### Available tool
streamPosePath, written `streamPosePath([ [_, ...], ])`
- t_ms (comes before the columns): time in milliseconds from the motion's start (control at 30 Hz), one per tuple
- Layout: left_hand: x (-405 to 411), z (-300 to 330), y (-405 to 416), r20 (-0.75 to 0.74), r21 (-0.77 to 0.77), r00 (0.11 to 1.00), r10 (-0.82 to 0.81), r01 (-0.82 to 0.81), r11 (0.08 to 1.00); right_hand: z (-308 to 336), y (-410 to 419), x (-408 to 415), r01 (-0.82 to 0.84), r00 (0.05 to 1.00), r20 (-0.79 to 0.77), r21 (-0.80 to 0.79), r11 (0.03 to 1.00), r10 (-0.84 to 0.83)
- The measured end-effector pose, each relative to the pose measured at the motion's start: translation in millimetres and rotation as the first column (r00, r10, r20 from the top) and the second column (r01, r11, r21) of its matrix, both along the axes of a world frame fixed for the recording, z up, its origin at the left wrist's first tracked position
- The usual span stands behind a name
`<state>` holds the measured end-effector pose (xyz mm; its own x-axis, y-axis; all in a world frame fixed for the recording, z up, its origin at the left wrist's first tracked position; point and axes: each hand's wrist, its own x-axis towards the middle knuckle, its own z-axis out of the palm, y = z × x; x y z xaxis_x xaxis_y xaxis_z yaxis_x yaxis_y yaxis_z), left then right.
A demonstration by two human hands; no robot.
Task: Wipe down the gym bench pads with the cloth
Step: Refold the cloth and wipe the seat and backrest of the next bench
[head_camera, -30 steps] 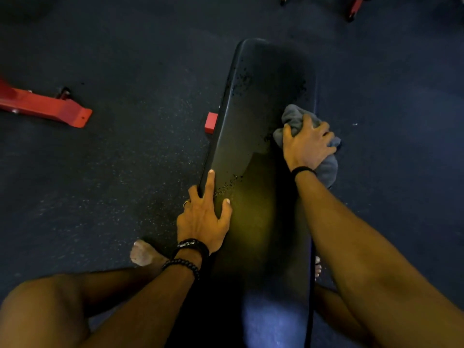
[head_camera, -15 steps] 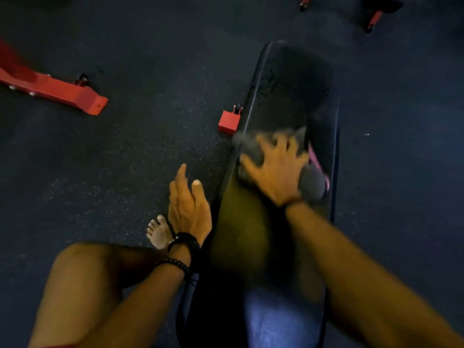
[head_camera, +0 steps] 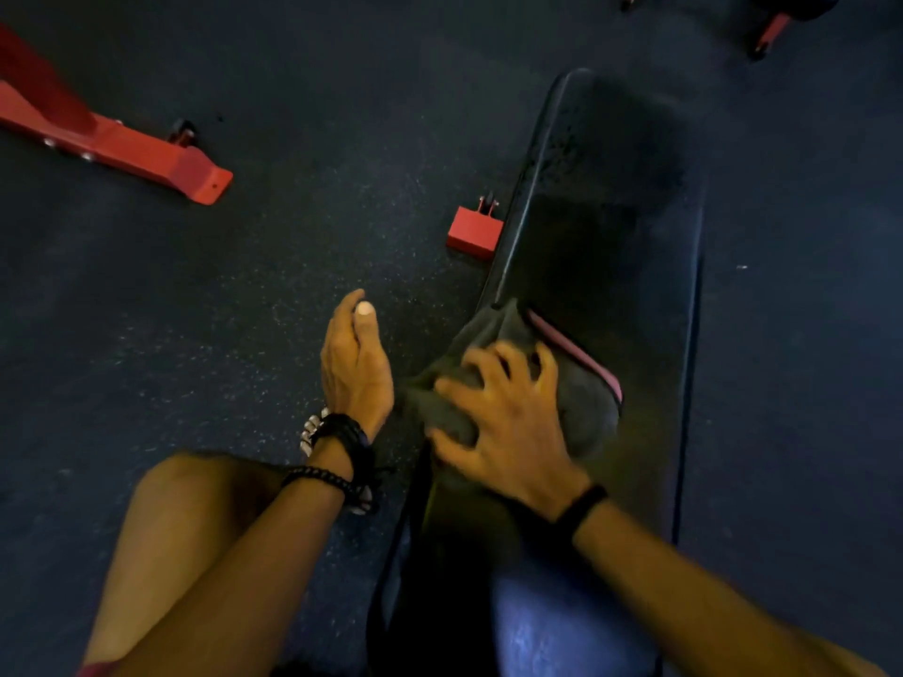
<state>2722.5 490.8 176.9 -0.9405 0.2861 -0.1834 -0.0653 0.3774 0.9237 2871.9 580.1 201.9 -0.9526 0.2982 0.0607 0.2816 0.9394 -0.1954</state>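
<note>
Right hand [head_camera: 508,432] grips cloth [head_camera: 581,398] on bench pad [head_camera: 611,227]; left hand [head_camera: 354,364] off pad.

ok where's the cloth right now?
Head view, centre: the grey cloth lies bunched on the left edge of the bench pad, under the right hand, beside the left hand.

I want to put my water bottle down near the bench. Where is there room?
Bare floor lies between the long red frame foot and the small red bench foot. The far end of the bench pad is bare too. It is crowded where the right hand presses the cloth, beside the left hand.
</note>
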Motion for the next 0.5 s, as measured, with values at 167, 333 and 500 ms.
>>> streamPosePath([
  [167, 13.6, 8.7, -7.2, -0.005, -0.008, 0.998, -0.069, 0.069, 0.998, -8.0, 129.7, -101.5, 0.405, 0.914, -0.011, 0.086, 0.910, -0.406],
  [333, 17.7, 27.4, -27.6, -0.065, 0.006, 0.998, 0.006, -0.006, 1.000, 5.3, 106.1, -106.4, 0.290, 0.952, 0.068, 0.097, 0.952, -0.297],
  [500, 15.2, 30.8, -14.3, 0.005, 0.029, 0.999, 0.032, -0.032, 0.999, 4.2, -50.3, -0.7, -0.265, 0.961, 0.066, -0.043, 0.963, 0.268],
])
